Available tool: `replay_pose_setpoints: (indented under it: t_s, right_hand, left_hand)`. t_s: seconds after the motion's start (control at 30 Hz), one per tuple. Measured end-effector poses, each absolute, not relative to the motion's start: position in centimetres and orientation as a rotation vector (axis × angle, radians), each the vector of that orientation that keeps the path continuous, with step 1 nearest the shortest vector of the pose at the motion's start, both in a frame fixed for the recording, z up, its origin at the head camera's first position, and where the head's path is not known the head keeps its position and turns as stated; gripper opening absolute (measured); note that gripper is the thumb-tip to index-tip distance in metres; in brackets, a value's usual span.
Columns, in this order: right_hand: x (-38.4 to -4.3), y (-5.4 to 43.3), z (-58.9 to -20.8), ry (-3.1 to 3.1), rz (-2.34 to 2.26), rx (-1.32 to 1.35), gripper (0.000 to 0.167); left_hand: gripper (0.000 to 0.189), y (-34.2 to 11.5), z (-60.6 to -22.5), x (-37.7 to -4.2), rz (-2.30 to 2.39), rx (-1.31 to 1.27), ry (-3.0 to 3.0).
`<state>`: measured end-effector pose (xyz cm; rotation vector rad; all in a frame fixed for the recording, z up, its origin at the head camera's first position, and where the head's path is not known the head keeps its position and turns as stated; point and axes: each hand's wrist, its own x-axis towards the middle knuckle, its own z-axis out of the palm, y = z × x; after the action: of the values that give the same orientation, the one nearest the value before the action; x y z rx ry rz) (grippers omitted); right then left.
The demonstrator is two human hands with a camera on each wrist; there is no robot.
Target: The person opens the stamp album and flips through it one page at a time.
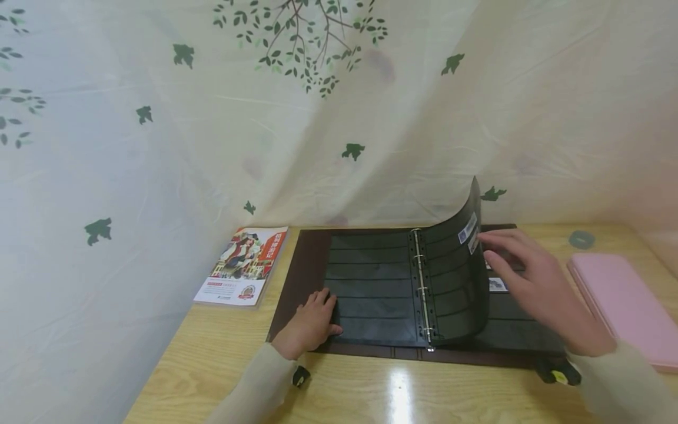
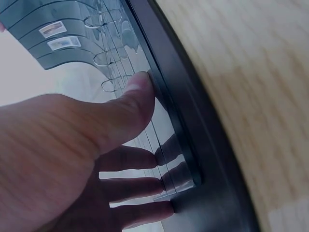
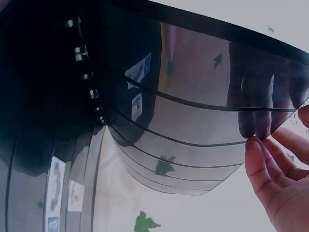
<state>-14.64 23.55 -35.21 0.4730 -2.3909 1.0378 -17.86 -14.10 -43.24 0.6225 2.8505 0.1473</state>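
A ring-bound stamp album (image 1: pixel 371 294) lies spread on the table, its black pocket pages crossed by horizontal strips. My left hand (image 1: pixel 312 321) rests at the left page's outer edge, its fingers extended and thumb apart in the left wrist view. My right hand (image 1: pixel 540 282) holds the free edge of a raised black page (image 3: pixel 183 121) at its fingertips. That page curves up from the metal rings (image 1: pixel 422 288). Small stamps (image 2: pixel 58 36) show in its pockets in the left wrist view. Another stamp (image 1: pixel 497 285) sits on the page beneath, partly behind my right hand.
A booklet (image 1: pixel 241 265) with a colourful cover lies left of the album. At the right are a pink case (image 1: pixel 627 306) and a small greyish round object (image 1: pixel 581 239). A pale leaf-patterned curtain (image 1: pixel 318 135) hangs behind the wooden table (image 1: pixel 212 359).
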Motion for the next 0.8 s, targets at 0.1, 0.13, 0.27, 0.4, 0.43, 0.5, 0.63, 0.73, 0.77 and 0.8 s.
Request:
replay_pose_setpoints:
  t_s: [0.1, 0.13, 0.27, 0.4, 0.43, 0.5, 0.63, 0.73, 0.77, 0.8]
  right_hand:
    - [-14.7, 23.1, -34.9, -2.349, 1.042, 0.498, 0.032]
    - [-14.8, 23.0, -34.8, -2.335, 1.049, 0.503, 0.033]
    - [-14.8, 22.4, -34.4, -2.270, 1.098, 0.531, 0.036]
    - [-15.0, 21.6, -34.4, -2.223, 1.145, 0.600, 0.040]
    - [-15.1, 21.4, -34.4, -2.219, 1.157, 0.617, 0.041]
    - [-15.1, 21.1, -34.4, -2.219, 1.178, 0.648, 0.043]
    - [-15.3, 20.5, -34.6, -2.222, 1.218, 0.687, 0.046]
    - [-15.3, 20.1, -34.7, -2.231, 1.219, 0.692, 0.047]
    - [-15.4, 20.0, -34.8, -2.235, 1.217, 0.691, 0.048]
    - [-15.4, 19.9, -34.8, -2.243, 1.212, 0.686, 0.048]
  left_hand:
    - [0.067, -14.1, -43.3, -17.8, 0.149, 0.621, 2.846]
    - [0.067, -14.1, -43.2, -17.8, 0.151, 0.619, 2.843]
    - [0.067, -14.1, -43.2, -17.8, 0.154, 0.622, 2.841]
    - [0.067, -14.1, -43.2, -17.8, 0.141, 0.627, 2.846]
    - [0.067, -14.1, -43.2, -17.8, 0.138, 0.628, 2.847]
    - [0.067, -14.1, -43.2, -17.8, 0.136, 0.628, 2.849]
    - [0.067, -14.1, -43.1, -17.7, 0.135, 0.626, 2.848]
    - [0.067, -14.1, -43.1, -17.7, 0.136, 0.623, 2.848]
    - [0.067, -14.1, -43.1, -17.7, 0.135, 0.622, 2.848]
    - [0.067, -14.1, -43.1, -17.7, 0.136, 0.622, 2.848]
